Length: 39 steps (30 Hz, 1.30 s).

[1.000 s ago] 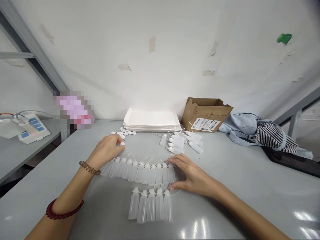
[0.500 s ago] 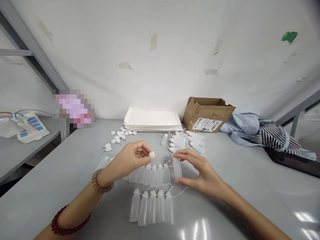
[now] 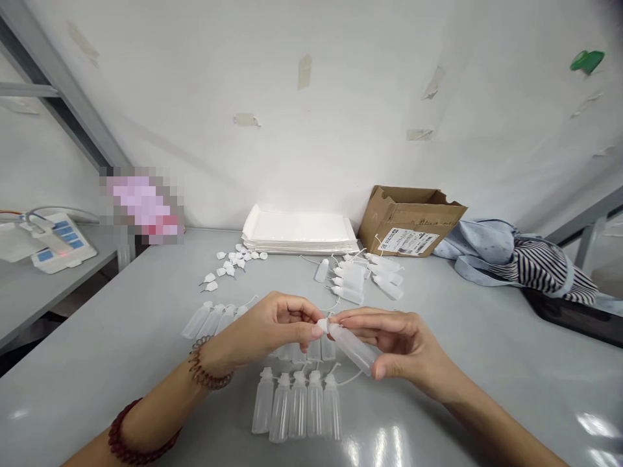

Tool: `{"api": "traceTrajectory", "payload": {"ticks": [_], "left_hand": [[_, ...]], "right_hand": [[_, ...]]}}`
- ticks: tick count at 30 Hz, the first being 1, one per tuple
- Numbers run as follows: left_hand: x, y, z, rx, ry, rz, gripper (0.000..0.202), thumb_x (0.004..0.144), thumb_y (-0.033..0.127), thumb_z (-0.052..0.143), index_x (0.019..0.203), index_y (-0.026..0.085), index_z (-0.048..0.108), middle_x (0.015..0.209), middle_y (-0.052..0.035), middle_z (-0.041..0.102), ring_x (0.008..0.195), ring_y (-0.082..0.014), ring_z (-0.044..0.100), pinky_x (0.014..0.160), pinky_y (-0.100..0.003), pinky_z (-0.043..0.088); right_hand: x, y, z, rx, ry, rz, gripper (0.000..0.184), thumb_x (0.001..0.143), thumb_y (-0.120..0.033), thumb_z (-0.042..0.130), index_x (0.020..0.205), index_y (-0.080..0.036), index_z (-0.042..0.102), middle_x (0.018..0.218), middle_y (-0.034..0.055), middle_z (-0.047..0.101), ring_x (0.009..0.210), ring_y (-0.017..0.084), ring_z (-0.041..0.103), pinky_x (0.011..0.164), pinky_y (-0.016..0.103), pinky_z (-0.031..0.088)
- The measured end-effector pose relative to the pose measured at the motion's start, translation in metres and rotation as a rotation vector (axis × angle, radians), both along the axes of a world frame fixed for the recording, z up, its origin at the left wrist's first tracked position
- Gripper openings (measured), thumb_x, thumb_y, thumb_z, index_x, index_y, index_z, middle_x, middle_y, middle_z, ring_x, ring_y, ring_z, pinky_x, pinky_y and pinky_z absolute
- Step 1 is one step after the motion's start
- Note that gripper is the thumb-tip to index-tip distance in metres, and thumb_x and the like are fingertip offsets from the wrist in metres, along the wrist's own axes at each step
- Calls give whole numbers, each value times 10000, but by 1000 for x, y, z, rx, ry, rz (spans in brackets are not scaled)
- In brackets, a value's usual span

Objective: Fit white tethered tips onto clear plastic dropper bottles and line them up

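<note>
A small white cap is pinched between the thumb and fingers of my left hand. My right hand grips a translucent squeeze bottle, its thumb at the base and its fingers along the neck end. The bottle is tilted, and its neck meets the cap; whether the cap is seated I cannot tell. Below my hands a front row of bottles lies side by side on the grey table. A second row, partly hidden by my left hand, continues to more bottles on the left.
Loose white caps, some with needle tips, lie at the back left. Several bottles are piled at the back right. Behind stand a stack of white envelopes and an open cardboard box. Blue cloth lies to the right.
My left hand has moved right with the cap to the bottle's neck. The bottle in my right hand has tipped from nearly upright, its neck now pointing up and left.
</note>
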State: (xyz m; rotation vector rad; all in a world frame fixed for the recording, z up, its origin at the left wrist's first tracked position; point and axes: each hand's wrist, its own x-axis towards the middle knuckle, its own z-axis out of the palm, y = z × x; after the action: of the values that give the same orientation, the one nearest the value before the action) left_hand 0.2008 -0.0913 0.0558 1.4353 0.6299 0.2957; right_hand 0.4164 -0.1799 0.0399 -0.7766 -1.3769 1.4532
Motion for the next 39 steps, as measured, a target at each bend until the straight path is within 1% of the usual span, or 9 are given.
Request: {"api": "traceTrajectory", "payload": {"ticks": [6,12,18,24,28,31,33,36,39], "left_hand": [[1,0,-3,-31,-58,-22,149,786,277,670,874,163,707,680,23,613,619,-94,562,650,-231,468],[0,-4,-4,-33,-85,-31,163,801,290,660,893,161,701,694,9,624,629,-99,564,681,-245,465],[-2,-4,-5,-4,-91,11,151,828,303,633,878,172,688,667,20,607,649,-101,556,699,-239,443],[1,-6,-1,17,-52,72,180,826,330,614,806,162,677,645,18,592,616,-114,545,663,-256,448],[3,-9,4,84,26,93,180,828,317,601,762,161,664,640,13,605,614,-124,563,652,-256,457],[2,-10,6,136,89,84,183,823,329,604,792,161,668,610,13,613,617,-128,566,633,-245,455],[1,-11,6,153,124,64,193,828,334,597,833,156,672,604,11,616,610,-127,565,618,-240,459],[1,-12,5,237,131,30,184,849,309,567,879,159,669,675,-4,640,635,-130,580,602,-230,472],[0,-13,-1,558,72,31,147,866,233,542,918,170,664,804,-25,664,703,-134,595,653,-234,482]], "right_hand": [[5,-1,-7,-118,46,0,363,766,-355,726,1116,-269,679,1031,66,725,910,194,681,879,340,504],[2,3,-5,-73,67,-84,231,783,-397,700,982,-280,724,1074,29,703,990,174,639,853,270,493],[4,1,-5,-3,-125,-201,225,864,-395,602,1019,-268,703,1038,41,699,951,176,626,826,284,482],[-3,-1,-1,64,-308,-357,216,916,-304,520,1041,-198,661,733,33,732,641,149,654,667,298,540],[-8,-1,-2,264,-449,-433,187,873,-224,574,1032,-191,666,728,38,734,557,140,634,544,266,528],[-8,-2,-7,501,-559,-459,243,851,-153,590,1078,-208,656,691,23,705,570,137,612,527,253,500],[-8,-3,-10,570,-591,-462,266,848,-132,584,1095,-205,653,678,22,682,583,136,603,533,250,493],[-10,-4,-10,425,-569,-423,217,869,-192,569,1059,-178,671,620,16,654,543,131,596,505,241,480],[-11,-3,-7,33,-424,-327,236,889,-335,550,943,-155,693,542,-13,605,439,103,568,453,218,458]]}}
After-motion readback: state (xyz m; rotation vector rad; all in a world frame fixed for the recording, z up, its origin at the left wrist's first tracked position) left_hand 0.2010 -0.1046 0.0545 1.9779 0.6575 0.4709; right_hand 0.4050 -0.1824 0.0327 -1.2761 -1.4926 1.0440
